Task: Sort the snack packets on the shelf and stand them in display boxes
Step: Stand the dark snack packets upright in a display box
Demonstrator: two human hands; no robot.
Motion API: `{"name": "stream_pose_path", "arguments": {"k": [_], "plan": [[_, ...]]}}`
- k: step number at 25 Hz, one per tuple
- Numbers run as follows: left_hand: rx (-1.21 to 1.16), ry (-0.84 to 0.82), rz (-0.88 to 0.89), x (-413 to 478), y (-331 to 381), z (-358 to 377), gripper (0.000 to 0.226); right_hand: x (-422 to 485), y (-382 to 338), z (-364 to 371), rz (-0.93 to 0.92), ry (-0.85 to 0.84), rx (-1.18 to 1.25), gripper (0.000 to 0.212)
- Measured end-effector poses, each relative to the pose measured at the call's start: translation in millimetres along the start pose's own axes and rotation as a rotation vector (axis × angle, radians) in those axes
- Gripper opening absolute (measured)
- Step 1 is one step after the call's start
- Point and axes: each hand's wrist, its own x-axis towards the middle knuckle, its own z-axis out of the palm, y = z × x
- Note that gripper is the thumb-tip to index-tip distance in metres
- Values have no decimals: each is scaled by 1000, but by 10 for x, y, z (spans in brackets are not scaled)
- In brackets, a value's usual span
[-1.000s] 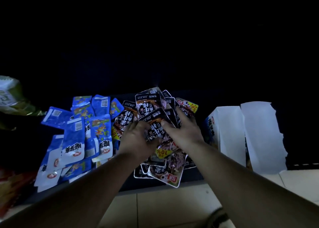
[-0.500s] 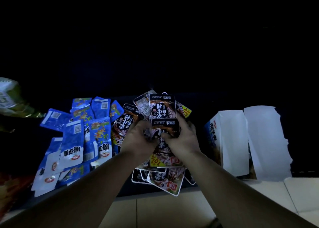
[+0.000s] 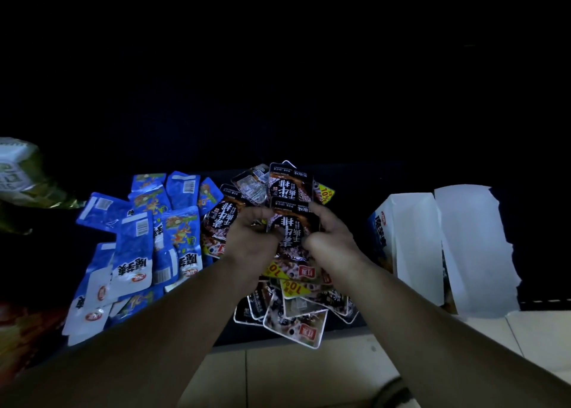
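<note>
A heap of black snack packets lies on the dark shelf in the middle. Both hands hold a squared-up stack of black packets above that heap. My left hand grips the stack's left edge and my right hand grips its right edge. Another black packet sticks up just behind the stack. Blue snack packets lie scattered to the left. A display box with white torn-open flaps stands at the right.
A second white box flap stands further right. A green and white bag lies at the far left. Reddish packets sit dimly at the lower left. Pale floor tiles show below the shelf edge. The shelf's back is dark.
The loose black packets between my hands were gathered and squared into an aligned stack. Both hands closed in on its sides and stayed over the black heap.
</note>
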Motion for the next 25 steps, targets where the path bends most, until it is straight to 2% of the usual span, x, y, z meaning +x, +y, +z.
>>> {"name": "stream_pose_path", "arguments": {"k": [5, 12, 15, 17, 19, 22, 25], "plan": [[49, -23, 110, -123, 146, -90, 22, -108, -208, -17, -129, 62, -35, 87], [9, 9, 251, -420, 454, -173, 25, -403, -395, -82, -276, 134, -35, 92], [-77, 64, 312, -348, 632, -253, 30, -357, -520, -91, -368, 111, -38, 83], [-127, 76, 318, -345, 671, -264, 31, -374, -535, -81, -438, 109, -125, 83], [-161, 69, 289, -361, 581, -262, 34, -405, -437, -63, -505, 95, -204, 97], [-122, 91, 193, -357, 301, -260, 35, -420, -210, 6, -480, 64, -328, 105], [-65, 53, 161, -280, 143, -198, 38, -314, -115, 4, -483, 168, -472, 109]]}}
